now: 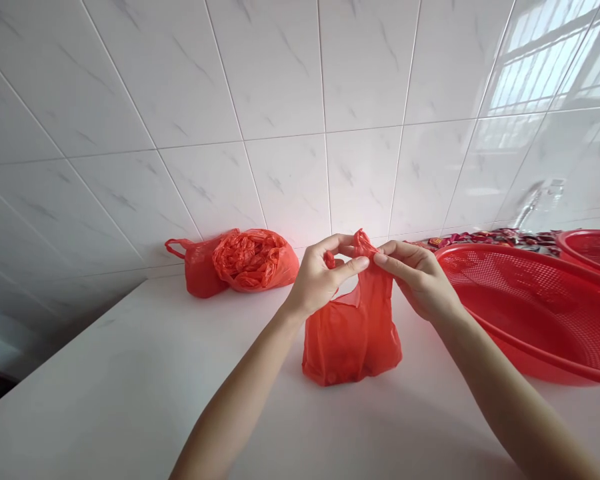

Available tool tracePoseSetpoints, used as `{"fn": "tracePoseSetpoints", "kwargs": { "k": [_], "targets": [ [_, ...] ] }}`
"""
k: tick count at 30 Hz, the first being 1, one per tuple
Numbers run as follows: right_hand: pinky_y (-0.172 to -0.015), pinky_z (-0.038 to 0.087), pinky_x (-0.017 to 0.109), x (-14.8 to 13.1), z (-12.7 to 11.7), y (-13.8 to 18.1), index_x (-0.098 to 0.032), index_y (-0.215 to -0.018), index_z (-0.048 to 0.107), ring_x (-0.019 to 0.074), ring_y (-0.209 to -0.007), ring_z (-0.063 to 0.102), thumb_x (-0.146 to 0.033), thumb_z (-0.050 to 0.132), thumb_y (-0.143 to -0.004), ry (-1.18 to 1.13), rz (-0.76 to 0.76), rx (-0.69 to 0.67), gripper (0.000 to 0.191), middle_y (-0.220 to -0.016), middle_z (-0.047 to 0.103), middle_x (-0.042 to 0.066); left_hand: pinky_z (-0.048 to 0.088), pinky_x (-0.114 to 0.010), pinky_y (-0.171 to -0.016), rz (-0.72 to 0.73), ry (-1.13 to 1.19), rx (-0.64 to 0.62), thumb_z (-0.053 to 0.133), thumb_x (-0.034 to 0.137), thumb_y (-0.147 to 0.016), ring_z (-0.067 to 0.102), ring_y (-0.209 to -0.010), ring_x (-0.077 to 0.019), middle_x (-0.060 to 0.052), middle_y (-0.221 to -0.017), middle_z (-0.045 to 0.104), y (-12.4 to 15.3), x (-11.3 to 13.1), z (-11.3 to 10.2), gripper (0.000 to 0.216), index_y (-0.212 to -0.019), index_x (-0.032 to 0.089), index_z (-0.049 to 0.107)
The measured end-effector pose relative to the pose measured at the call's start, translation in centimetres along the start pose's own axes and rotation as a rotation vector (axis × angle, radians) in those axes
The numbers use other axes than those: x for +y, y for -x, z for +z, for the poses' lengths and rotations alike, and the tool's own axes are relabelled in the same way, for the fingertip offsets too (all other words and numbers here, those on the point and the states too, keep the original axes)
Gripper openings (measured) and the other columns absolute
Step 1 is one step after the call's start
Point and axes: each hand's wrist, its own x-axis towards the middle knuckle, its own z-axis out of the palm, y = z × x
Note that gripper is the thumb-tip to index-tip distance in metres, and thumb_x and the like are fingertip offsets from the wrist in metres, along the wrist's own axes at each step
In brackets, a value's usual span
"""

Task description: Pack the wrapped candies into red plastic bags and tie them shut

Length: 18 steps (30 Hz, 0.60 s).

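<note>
A small filled red plastic bag point(353, 337) stands on the white counter point(130, 373) in front of me. My left hand point(320, 277) and my right hand point(417, 277) meet just above it. Both pinch the bag's handles, which are bunched together at the top between my fingertips. What is inside the bag is hidden by the plastic.
A heap of crumpled red plastic bags point(240, 261) lies against the tiled wall at the back left. A large red perforated basket point(530, 313) sits at the right, a second one point(593, 247) behind it, with dark wrapped items point(505, 238) between them. The counter's edge drops at the left.
</note>
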Motion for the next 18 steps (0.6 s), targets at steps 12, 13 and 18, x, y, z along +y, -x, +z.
{"fn": "tracePoseSetpoints", "kwargs": {
  "k": [12,13,18],
  "targets": [
    [-0.076,0.054,0.034,1.5,-0.8,-0.7,-0.024,-0.108,0.073,0.0226,-0.087,0.068,-0.038,0.085,-0.074,0.024,0.088,-0.284,0.039,-0.097,0.075,0.005,0.039,-0.023,-0.051,-0.070,0.132,0.101,0.083,0.031,-0.069,0.048,-0.052,-0.0062,0.000,-0.080,0.067,-0.4,0.3,-0.4,0.022,-0.087,0.020,0.075],
    [-0.075,0.054,0.034,1.9,-0.8,-0.8,-0.022,-0.104,0.075,0.0231,-0.086,0.069,-0.038,0.083,-0.075,0.040,0.112,-0.292,0.034,-0.095,0.076,0.005,0.037,-0.022,-0.049,-0.075,0.109,0.094,0.084,0.032,-0.068,0.046,-0.052,-0.0059,0.000,-0.080,0.066,-0.4,0.3,-0.6,0.024,-0.088,0.020,0.075],
    [-0.077,0.054,0.034,3.0,-1.8,-1.7,-0.020,-0.085,0.077,0.0243,-0.084,0.071,-0.048,0.079,-0.078,-0.158,0.172,-0.050,0.029,-0.090,0.078,0.007,0.036,-0.024,-0.052,-0.091,0.021,0.200,0.086,0.036,-0.063,0.041,-0.050,-0.0051,0.002,-0.075,0.062,-0.3,0.2,-3.7,0.031,-0.088,0.020,0.075]
  ]
}}
